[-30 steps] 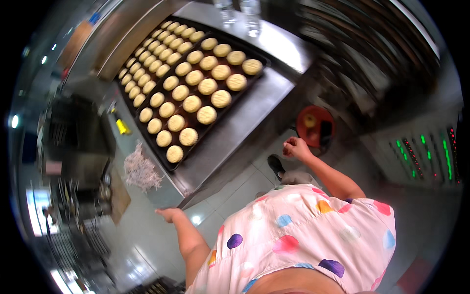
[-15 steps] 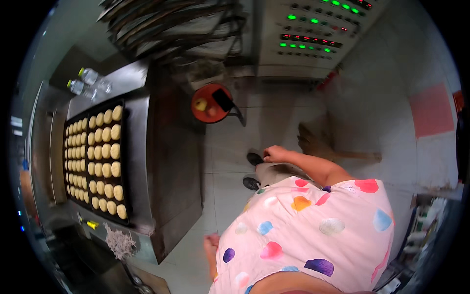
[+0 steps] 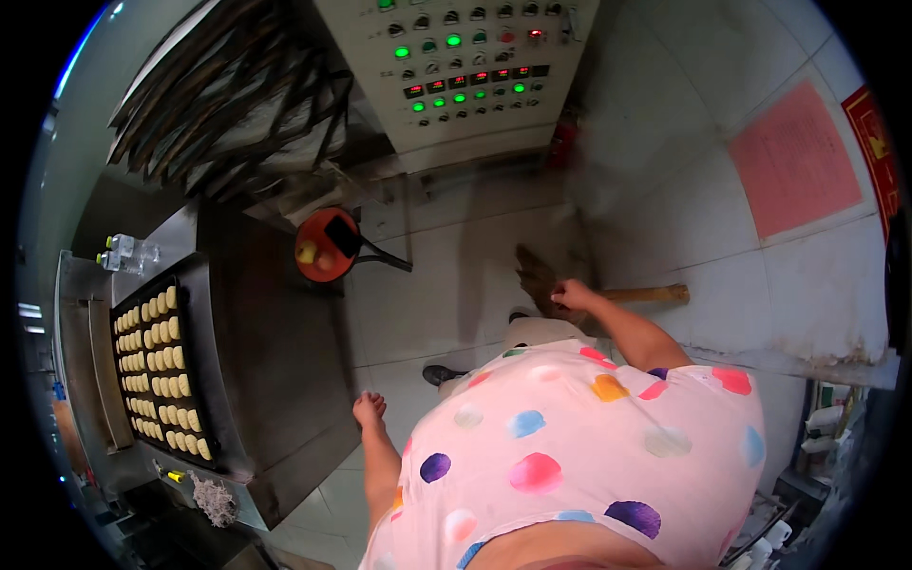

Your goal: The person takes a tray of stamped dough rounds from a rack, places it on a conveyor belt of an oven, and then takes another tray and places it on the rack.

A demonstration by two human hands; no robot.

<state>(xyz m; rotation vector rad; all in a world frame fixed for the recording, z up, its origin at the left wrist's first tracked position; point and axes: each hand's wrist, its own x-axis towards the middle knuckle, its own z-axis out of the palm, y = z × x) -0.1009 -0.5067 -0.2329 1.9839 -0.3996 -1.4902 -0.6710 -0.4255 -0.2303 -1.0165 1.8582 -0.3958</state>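
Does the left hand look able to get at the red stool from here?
Probably not without a step: nothing seems in the way, but tiled floor lies between the left hand and the red stool.

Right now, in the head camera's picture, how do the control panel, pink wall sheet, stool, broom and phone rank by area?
Largest to smallest:
1. Control panel
2. Pink wall sheet
3. Broom and stool, unsure: the broom looks longer, but the right hand overlaps it
4. Phone

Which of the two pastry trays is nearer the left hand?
The right-hand tray in the picture: it lies toward the left hand, while the other tray sits beyond it, farther across the counter.
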